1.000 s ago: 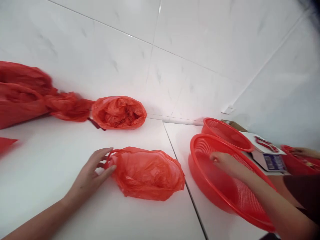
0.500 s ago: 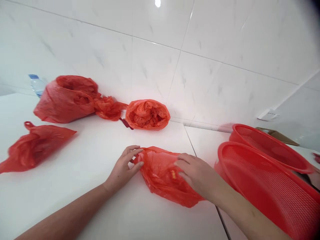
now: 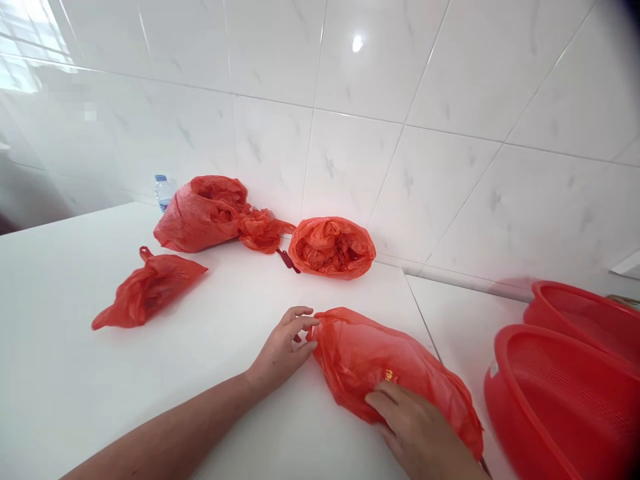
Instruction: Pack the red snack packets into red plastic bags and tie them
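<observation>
Nothing I can actually read here, sorry folks. Closest is a bit of yellow lettering (image 3: 389, 375) on something red at the front red bag (image 3: 360, 347), just above the right hand (image 3: 413, 420); way too small to make out, and I can't tell if it's on the bag or in it. There's also a pale sticker (image 3: 494, 369) on the nearer red basket (image 3: 517, 407), and a blue label (image 3: 164, 205) on the bottle (image 3: 161, 189), both illegible.

Head-worn view down across table (image 3: 50, 373)
</observation>
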Demonstrator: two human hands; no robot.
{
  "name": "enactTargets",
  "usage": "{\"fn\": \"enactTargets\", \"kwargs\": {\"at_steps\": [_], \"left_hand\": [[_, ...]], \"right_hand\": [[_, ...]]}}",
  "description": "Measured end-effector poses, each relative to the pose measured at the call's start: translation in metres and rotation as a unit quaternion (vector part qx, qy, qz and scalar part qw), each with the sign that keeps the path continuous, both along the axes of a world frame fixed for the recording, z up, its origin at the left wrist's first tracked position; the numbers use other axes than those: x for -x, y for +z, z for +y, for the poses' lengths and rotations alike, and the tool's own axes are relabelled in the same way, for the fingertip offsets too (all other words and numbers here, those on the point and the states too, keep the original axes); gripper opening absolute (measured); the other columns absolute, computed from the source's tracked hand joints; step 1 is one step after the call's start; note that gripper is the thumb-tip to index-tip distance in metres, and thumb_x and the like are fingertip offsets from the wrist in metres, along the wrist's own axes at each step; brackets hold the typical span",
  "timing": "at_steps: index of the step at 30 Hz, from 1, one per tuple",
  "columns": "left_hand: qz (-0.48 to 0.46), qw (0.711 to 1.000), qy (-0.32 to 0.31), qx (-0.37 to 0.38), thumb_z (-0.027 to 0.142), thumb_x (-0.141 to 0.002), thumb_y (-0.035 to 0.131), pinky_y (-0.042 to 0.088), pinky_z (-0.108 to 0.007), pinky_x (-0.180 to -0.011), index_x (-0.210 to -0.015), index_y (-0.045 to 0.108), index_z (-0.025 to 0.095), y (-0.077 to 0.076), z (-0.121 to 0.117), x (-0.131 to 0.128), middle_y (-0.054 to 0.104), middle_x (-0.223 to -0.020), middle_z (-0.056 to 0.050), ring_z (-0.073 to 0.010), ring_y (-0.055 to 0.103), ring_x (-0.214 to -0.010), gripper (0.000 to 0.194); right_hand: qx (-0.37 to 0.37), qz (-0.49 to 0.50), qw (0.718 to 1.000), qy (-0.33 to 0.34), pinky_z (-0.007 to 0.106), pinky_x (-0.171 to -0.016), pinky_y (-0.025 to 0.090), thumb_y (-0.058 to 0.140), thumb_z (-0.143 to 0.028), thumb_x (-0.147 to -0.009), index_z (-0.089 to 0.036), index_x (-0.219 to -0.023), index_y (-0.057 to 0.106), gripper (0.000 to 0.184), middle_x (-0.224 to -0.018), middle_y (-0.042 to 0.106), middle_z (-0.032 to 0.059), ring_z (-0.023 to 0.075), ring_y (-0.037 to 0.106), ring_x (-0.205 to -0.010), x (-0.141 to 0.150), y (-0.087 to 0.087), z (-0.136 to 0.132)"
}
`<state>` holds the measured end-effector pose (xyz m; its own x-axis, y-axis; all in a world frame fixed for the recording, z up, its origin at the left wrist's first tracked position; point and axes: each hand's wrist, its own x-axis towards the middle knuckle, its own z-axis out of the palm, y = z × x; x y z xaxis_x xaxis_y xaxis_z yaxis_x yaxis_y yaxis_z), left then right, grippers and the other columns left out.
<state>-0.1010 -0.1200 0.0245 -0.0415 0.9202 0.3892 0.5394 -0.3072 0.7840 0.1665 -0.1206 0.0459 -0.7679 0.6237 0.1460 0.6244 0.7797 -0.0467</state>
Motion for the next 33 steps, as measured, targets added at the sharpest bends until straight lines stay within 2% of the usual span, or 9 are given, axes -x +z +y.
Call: {"fn": "enactTargets", "kwargs": {"at_steps": [5, 11, 15, 20, 25, 27, 29, 31, 33], "left_hand": [[-0.004, 1.0, 0.007, 0.004, 0.008, -0.075, 0.052, 0.054, -0.032, -0.075, -0.108, 0.059, 0.027, -0.001, 0.001, 0.001, 0.05, -0.126, -0.007, -0.0162, 0.058, -0.099, 0.039], [0.016, 1.0, 0.006, 0.002, 0.009, -0.077, 0.05, 0.054, -0.031, -0.075, -0.114, 0.055, 0.029, 0.001, -0.001, 0.005, 0.047, -0.128, -0.006, -0.0142, 0.058, -0.093, 0.042], [0.036, 0.999, 0.0, -0.006, 0.017, -0.083, 0.049, 0.054, -0.033, -0.078, -0.124, 0.049, 0.032, 0.0, 0.001, 0.007, 0.044, -0.131, -0.006, -0.0159, 0.058, -0.099, 0.044], [0.056, 0.998, 0.001, 0.002, 0.034, -0.086, 0.05, 0.055, -0.033, -0.079, -0.118, 0.054, 0.032, -0.01, 0.008, 0.012, 0.045, -0.133, -0.005, -0.0219, 0.056, -0.111, 0.032], [0.052, 0.996, 0.031, 0.058, 0.046, -0.085, 0.051, 0.057, -0.032, -0.079, -0.113, 0.057, 0.031, -0.014, 0.013, 0.013, 0.045, -0.135, -0.004, -0.0185, 0.062, -0.096, 0.032], [0.053, 0.994, 0.037, 0.085, 0.047, -0.085, 0.05, 0.056, -0.03, -0.081, -0.114, 0.056, 0.03, -0.009, 0.012, 0.012, 0.043, -0.137, -0.003, -0.0178, 0.062, -0.097, 0.034], [0.055, 0.992, 0.045, 0.107, 0.048, -0.085, 0.05, 0.056, -0.028, -0.083, -0.114, 0.055, 0.028, -0.005, 0.011, 0.01, 0.042, -0.138, -0.001, -0.0173, 0.061, -0.1, 0.036], [0.062, 0.99, 0.055, 0.118, 0.048, -0.086, 0.049, 0.055, -0.026, -0.083, -0.116, 0.054, 0.029, -0.005, 0.012, 0.011, 0.043, -0.138, 0.001, -0.0159, 0.061, -0.102, 0.036], [0.082, 0.989, 0.088, 0.084, 0.05, -0.084, 0.05, 0.057, -0.022, -0.078, -0.113, 0.057, 0.029, -0.013, 0.018, 0.014, 0.048, -0.134, 0.003, -0.014, 0.064, -0.097, 0.036]], "right_hand": [[-0.125, 0.033, 0.991, 0.036, 0.032, -0.076, 0.055, 0.048, -0.01, -0.077, -0.025, -0.108, 0.063, 0.038, -0.109, 0.068, 0.0035, 0.0211, 0.066, -0.093, -0.007, -0.013, 0.016], [-0.216, 0.069, 0.973, 0.035, 0.034, -0.083, 0.054, 0.055, -0.031, -0.084, -0.028, -0.11, 0.064, 0.028, -0.117, 0.065, 0.0052, 0.0236, 0.064, -0.101, -0.022, 0.022, -0.006], [-0.247, 0.097, 0.962, -0.055, 0.034, -0.086, 0.052, 0.053, -0.033, -0.085, -0.03, -0.113, 0.062, 0.029, -0.123, 0.061, 0.0046, 0.0235, 0.062, -0.105, -0.071, 0.048, -0.023], [-0.26, 0.064, 0.942, -0.201, 0.04, -0.092, 0.048, 0.047, -0.04, -0.089, -0.027, -0.112, 0.062, 0.031, -0.119, 0.062, 0.0054, 0.0249, 0.059, -0.107, -0.15, 0.075, -0.043], [-0.158, 0.126, 0.902, -0.381, 0.041, -0.088, 0.049, 0.05, -0.045, -0.084, -0.027, -0.102, 0.064, 0.029, -0.115, 0.063, 0.0048, 0.0252, 0.059, -0.104, -0.21, 0.096, -0.027], [-0.097, 0.205, 0.859, -0.458, 0.042, -0.085, 0.05, 0.056, -0.044, -0.078, -0.025, -0.094, 0.065, 0.027, -0.103, 0.066, 0.0054, 0.0256, 0.062, -0.095, -0.243, 0.098, -0.006], [-0.019, 0.318, 0.774, -0.547, 0.038, -0.078, 0.051, 0.065, -0.039, -0.071, -0.024, -0.088, 0.066, 0.023, -0.093, 0.067, 0.005, 0.0239, 0.064, -0.086, -0.28, 0.097, 0.019], [0.074, 0.509, 0.65, -0.559, 0.03, -0.066, 0.052, 0.071, -0.028, -0.067, -0.023, -0.087, 0.064, 0.022, -0.088, 0.067, 0.0051, 0.021, 0.064, -0.079, -0.315, 0.093, 0.044], [0.092, 0.565, 0.598, -0.561, 0.028, -0.058, 0.052, 0.066, -0.019, -0.071, -0.022, -0.079, 0.059, 0.011, -0.076, 0.065, 0.0047, 0.0183, 0.064, -0.067, -0.342, 0.091, 0.065]]}}
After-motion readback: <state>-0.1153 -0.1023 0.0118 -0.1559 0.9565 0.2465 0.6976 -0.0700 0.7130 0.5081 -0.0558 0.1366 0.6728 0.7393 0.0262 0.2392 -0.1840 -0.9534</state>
